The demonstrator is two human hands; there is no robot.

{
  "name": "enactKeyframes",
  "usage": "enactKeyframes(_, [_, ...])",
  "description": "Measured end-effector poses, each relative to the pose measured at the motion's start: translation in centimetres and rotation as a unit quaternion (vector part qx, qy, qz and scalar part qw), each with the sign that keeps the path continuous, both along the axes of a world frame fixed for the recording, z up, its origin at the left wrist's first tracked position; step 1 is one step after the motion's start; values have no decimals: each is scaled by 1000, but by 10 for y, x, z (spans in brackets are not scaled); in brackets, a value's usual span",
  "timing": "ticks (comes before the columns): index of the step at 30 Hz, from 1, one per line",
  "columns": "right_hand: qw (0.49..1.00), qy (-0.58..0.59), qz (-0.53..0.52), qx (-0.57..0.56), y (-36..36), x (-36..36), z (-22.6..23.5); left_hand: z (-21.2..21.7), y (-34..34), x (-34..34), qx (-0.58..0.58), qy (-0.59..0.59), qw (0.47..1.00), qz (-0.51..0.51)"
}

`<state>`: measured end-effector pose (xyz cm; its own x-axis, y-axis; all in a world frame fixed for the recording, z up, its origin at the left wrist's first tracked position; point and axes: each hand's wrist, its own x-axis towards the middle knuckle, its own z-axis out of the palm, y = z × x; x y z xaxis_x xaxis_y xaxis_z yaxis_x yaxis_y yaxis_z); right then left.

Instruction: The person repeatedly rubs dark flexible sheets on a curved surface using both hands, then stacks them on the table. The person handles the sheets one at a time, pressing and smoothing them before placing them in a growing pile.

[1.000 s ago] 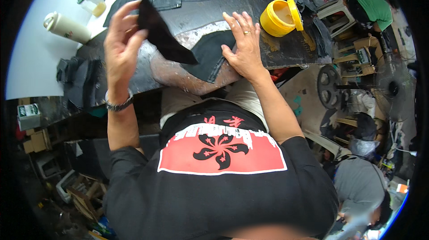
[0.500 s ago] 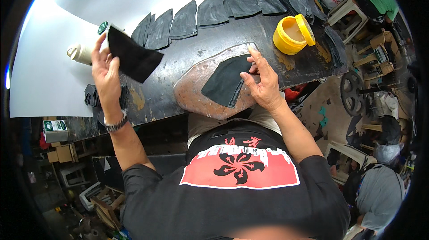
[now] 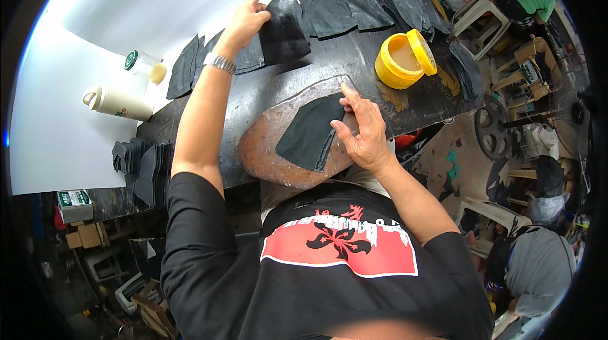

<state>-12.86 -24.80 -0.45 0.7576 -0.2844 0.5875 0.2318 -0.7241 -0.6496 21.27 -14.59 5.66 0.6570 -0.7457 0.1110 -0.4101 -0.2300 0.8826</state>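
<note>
My left hand (image 3: 246, 24), reaching to the far row of flat black pieces, pinches the edge of one black leather-like piece (image 3: 285, 31). That piece is tilted up and casts a shadow on the table. My right hand (image 3: 366, 137) hovers at the right edge of a worn brown board (image 3: 256, 143), thumb and fingers apart, with nothing visible between them. On the board lies another black piece (image 3: 307, 131), a folded strip along its right side. Contact between its edge and my right fingertips cannot be made out.
A yellow tub (image 3: 394, 64) of pale paste stands lidded-open at the right. At the left are a cream bottle (image 3: 120, 103), a glass jar (image 3: 144, 67) and stacked black pieces (image 3: 147, 172). A white sheet (image 3: 69, 131) covers the left. Another person (image 3: 538, 270) sits at lower right.
My left hand, with a black piece in it, has swung from the left up to the far row. Whether it holds the same piece cannot be told. My right hand stays by the board.
</note>
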Motion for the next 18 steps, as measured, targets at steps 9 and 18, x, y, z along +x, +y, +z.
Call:
enactKeyframes(9, [1000, 11, 6, 6, -1, 3, 0, -59, -64, 46, 56, -108, 987, 106])
enactKeyframes(18, [998, -10, -24, -57, -1, 4, -1, -60, -58, 23, 52, -436, 881, 177])
